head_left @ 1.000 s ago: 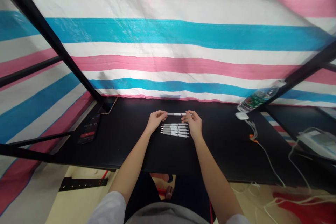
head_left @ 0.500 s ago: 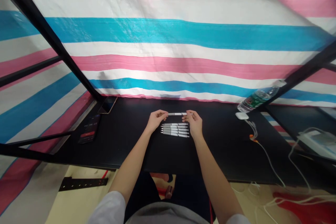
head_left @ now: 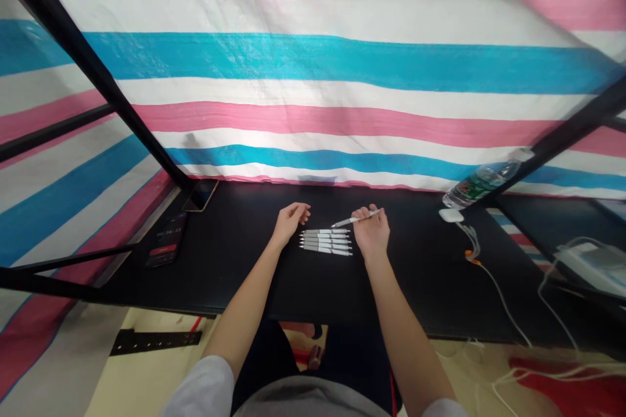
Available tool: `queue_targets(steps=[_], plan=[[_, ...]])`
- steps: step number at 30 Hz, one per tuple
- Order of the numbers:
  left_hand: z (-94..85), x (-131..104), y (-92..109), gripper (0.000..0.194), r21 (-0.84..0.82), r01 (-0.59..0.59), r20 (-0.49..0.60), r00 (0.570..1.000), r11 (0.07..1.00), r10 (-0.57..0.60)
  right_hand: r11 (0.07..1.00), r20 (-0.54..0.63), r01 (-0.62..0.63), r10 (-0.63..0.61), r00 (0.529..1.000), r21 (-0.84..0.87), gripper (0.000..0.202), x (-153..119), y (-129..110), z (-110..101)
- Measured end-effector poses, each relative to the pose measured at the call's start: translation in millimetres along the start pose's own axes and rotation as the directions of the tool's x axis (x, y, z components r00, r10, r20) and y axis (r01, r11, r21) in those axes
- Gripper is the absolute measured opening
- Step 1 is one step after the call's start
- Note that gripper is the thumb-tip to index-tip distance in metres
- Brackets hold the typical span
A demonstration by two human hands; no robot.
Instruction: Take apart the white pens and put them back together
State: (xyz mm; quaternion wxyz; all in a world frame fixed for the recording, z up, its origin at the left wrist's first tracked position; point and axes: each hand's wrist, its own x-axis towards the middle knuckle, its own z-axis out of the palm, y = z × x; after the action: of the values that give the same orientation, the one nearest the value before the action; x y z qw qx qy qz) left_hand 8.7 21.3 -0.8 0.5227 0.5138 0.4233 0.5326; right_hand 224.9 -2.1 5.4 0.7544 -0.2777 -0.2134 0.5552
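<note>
A white and grey pen [head_left: 343, 222] is held in my right hand [head_left: 372, 232], tilted, its grey end pointing left just above the row. My right fingers are wrapped round its white part, with the other end sticking out past the thumb. My left hand [head_left: 288, 224] rests at the left of the row, its fingers loosely curled together and nothing visible in them. Between the two hands, several matching pens [head_left: 325, 242] lie side by side on the black table [head_left: 244, 273], their tips to the left.
Two phones, one dark with a timer [head_left: 167, 240] and one behind it [head_left: 201, 196], lie on the left. At the right are a tilted water bottle [head_left: 476, 186], a white charger [head_left: 450, 215] and cables [head_left: 503, 303]. Black frame bars and striped sheeting [head_left: 313, 65] enclose the table.
My left hand has let go of the pen. My right hand has moved slightly right with it and turned, so the pen went from level to slanted. The row has not moved.
</note>
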Motion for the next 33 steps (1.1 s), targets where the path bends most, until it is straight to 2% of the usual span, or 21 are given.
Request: queue_targets(steps=[3,7,12,20,24,28,33], plan=[[-0.9,1,-1,0.039,-0.008,0.006,-0.032,0.999,1.000,-0.006,0.999,0.015,-0.005,0.004,1.000,0.050,0.038,-2,-4,-1],[-0.3,1,-2,0.037,0.006,0.018,-0.028,0.999,1.000,-0.018,0.985,0.006,-0.028,0.028,1.000,0.168,0.032,-3,-5,1],[-0.5,1,-3,0.038,0.019,0.020,-0.028,0.999,1.000,-0.019,0.990,-0.029,0.003,0.001,1.000,0.142,0.029,-3,-6,2],[0.1,1,-3,0.037,0.033,0.028,-0.034,0.999,0.999,-0.027,0.994,-0.011,0.014,-0.013,1.000,0.106,0.033,-1,-4,-1],[-0.5,1,-5,0.038,0.055,0.024,-0.013,1.000,0.998,-0.023,0.985,-0.030,-0.009,0.014,0.999,0.172,0.033,-2,-5,1],[-0.1,-1,-3,0.036,0.111,-0.031,0.041,0.999,0.993,0.027,0.975,-0.032,-0.030,0.038,0.999,0.222,0.039,-5,-5,5],[5.3,-8,6,0.032,0.204,-0.145,0.244,0.965,0.968,0.093,0.980,0.049,-0.045,0.036,0.998,0.195,0.030,-10,1,10]])
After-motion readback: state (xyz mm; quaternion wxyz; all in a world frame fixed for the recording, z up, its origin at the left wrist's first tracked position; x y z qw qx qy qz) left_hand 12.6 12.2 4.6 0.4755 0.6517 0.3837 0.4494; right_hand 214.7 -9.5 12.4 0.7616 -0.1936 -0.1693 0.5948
